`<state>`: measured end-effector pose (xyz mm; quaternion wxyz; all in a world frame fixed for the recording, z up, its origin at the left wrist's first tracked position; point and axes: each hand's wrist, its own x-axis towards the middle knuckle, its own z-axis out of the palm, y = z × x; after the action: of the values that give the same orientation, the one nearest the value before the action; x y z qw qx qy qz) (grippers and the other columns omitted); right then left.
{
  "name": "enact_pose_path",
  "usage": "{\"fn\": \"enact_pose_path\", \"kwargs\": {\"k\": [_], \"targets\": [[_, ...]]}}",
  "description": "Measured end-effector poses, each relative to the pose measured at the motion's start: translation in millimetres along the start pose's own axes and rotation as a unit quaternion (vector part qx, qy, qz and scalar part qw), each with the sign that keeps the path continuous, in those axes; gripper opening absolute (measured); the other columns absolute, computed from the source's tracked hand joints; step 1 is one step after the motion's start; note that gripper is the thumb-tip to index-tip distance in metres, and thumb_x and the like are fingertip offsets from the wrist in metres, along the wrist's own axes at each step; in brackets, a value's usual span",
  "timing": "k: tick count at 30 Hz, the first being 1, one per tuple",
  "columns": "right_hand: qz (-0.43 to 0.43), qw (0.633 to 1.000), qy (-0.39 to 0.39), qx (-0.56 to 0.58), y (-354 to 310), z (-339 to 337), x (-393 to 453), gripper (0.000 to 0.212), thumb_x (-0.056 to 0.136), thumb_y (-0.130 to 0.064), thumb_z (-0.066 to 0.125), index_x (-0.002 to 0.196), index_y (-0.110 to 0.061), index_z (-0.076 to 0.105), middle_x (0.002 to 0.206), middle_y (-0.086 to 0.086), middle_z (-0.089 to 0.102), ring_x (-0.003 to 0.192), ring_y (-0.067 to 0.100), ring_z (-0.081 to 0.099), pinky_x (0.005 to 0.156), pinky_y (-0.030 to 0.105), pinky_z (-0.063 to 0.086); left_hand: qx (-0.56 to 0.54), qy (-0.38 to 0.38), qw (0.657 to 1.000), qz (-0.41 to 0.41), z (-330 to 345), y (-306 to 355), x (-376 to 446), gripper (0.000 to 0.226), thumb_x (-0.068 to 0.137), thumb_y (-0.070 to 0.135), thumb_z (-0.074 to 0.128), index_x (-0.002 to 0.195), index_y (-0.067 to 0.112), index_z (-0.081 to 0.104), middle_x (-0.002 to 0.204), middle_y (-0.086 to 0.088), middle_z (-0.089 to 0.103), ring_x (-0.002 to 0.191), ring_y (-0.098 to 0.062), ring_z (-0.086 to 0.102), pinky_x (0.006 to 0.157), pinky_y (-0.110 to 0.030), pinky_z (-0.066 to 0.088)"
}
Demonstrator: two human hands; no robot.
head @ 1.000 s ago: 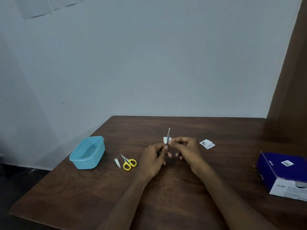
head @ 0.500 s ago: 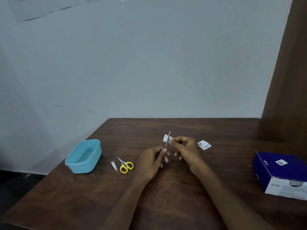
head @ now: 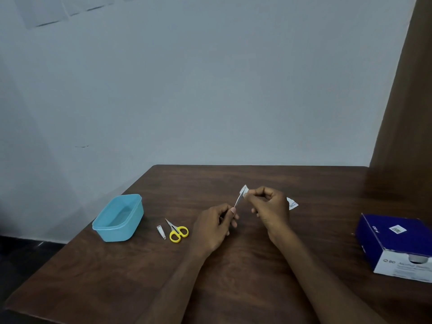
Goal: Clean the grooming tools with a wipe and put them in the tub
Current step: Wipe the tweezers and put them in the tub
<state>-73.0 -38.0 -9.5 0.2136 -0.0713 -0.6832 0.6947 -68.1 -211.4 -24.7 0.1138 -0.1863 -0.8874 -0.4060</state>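
1. Two bare hands meet above the middle of the counter [head: 233, 288], both forearms reaching in from six o'clock and angling toward each other.
2. Left hand [head: 214, 226] has its fingers curled, thumb and forefinger pinching the lower end of a thin metal tool [head: 238, 201]; which kind of tool it is cannot be told at this size.
3. That tool slants up toward one o'clock from the left thumb, off the counter.
4. Right hand [head: 268, 206] sits just at two o'clock of the left, wrist bent, fingers curled, its fingertips pinching a small white wipe [head: 243, 190] folded over the tool's upper tip.
5. Wipe and tool tip touch; the two hands themselves stay slightly apart.
6. A torn white sachet [head: 292, 203] lies on the counter just behind the right hand, at three o'clock of it, partly hidden.
7. Yellow-handled scissors [head: 177, 231] lie flat at nine o'clock of the left hand, blades pointing to eleven o'clock.
8. A small nail clipper [head: 161, 231] lies just beside the scissors, on their nine o'clock side, not touching.
9. Farther out at nine o'clock stands the light-blue tub [head: 105, 226], lidless, with none of the tools in it.
10. A blue and white box [head: 395, 246] rests well apart at the counter's three o'clock edge.
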Motion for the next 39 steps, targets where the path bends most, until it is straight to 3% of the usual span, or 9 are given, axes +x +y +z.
{"fn": "enact_pose_path", "kwargs": {"k": [6, 11, 15, 19, 23, 29, 34, 39], "targets": [[0.014, 0.999, -0.02, 0.025, -1, 3, -1, 0.019, 0.085, -0.007, 0.082, 0.077, -0.013, 0.066, 0.082, 0.002, 0.079, 0.042, 0.014, 0.054, 0.045, 0.022, 0.039, 0.025, 0.003, 1.0, -0.012, -1, -1, 0, 0.034, 0.11, 0.043, 0.051, 0.083, 0.032, 0.068, 0.075, 0.017, 0.073, 0.057, -0.004, 0.066, 0.07, -0.04, 0.06], [0.015, 0.997, -0.044, 0.056, -5, -1, 1, 0.02, 0.09, -0.011, 0.082, 0.104, -0.018, 0.071, 0.083, -0.003, 0.078, 0.043, 0.012, 0.051, 0.043, 0.021, 0.039, 0.057, -0.002, 0.998, -0.015, -1, 1, 1, 0.034, 0.109, 0.044, 0.051, 0.082, 0.032, 0.068, 0.075, 0.02, 0.072, 0.059, -0.002, 0.067, 0.071, -0.035, 0.058], [0.015, 0.994, -0.024, 0.102, -4, -1, 3, 0.016, 0.092, -0.015, 0.082, 0.107, -0.016, 0.077, 0.092, 0.002, 0.082, 0.046, 0.003, 0.052, 0.043, 0.017, 0.039, 0.057, -0.005, 0.998, -0.018, -1, 3, 0, 0.033, 0.109, 0.044, 0.051, 0.084, 0.032, 0.069, 0.075, 0.02, 0.072, 0.06, -0.002, 0.067, 0.072, -0.033, 0.058], [0.048, 0.985, 0.026, 0.162, -3, -1, 6, 0.013, 0.092, -0.017, 0.082, 0.105, -0.018, 0.079, 0.091, -0.002, 0.082, 0.043, 0.006, 0.045, 0.042, 0.017, 0.035, 0.027, -0.001, 0.999, -0.02, -1, 2, 0, 0.034, 0.11, 0.041, 0.05, 0.084, 0.03, 0.068, 0.073, 0.017, 0.072, 0.058, -0.004, 0.067, 0.071, -0.033, 0.057], [0.038, 0.995, -0.014, 0.095, 3, 1, 4, 0.008, 0.091, -0.02, 0.084, 0.098, -0.018, 0.081, 0.089, -0.001, 0.082, 0.048, 0.008, 0.048, 0.043, 0.017, 0.037, -0.029, 0.0, 0.999, -0.019, 0, -2, 0, 0.034, 0.112, 0.038, 0.049, 0.084, 0.029, 0.068, 0.073, 0.012, 0.074, 0.057, -0.009, 0.067, 0.07, -0.037, 0.057], [-0.001, 0.994, -0.105, -0.018, 9, 12, -6, 0.008, 0.089, -0.015, 0.086, 0.094, -0.015, 0.08, 0.087, 0.01, 0.079, 0.045, 0.006, 0.056, 0.041, 0.016, 0.04, -0.063, 0.022, 0.998, -0.013, 1, -6, 3, 0.036, 0.113, 0.031, 0.048, 0.082, 0.025, 0.066, 0.069, 0.006, 0.073, 0.052, -0.009, 0.063, 0.061, -0.026, 0.049], [0.03, 0.998, -0.037, 0.029, 7, 6, 2, 0.01, 0.09, -0.022, 0.084, 0.095, -0.015, 0.079, 0.086, 0.001, 0.081, 0.042, 0.007, 0.052, 0.041, 0.019, 0.037, -0.03, -0.002, 1.0, 0.008, 0, -5, 0, 0.035, 0.112, 0.037, 0.048, 0.082, 0.028, 0.064, 0.072, 0.009, 0.073, 0.058, -0.011, 0.068, 0.067, -0.038, 0.056], [0.051, 0.994, 0.017, 0.09, 8, -1, 7, 0.011, 0.092, -0.025, 0.083, 0.096, -0.016, 0.078, 0.084, -0.001, 0.078, 0.042, 0.006, 0.049, 0.041, 0.02, 0.034, -0.039, -0.006, 0.999, 0.015, -1, -3, -1, 0.034, 0.113, 0.038, 0.048, 0.083, 0.027, 0.062, 0.072, 0.009, 0.072, 0.059, -0.012, 0.068, 0.069, -0.042, 0.057]]}}
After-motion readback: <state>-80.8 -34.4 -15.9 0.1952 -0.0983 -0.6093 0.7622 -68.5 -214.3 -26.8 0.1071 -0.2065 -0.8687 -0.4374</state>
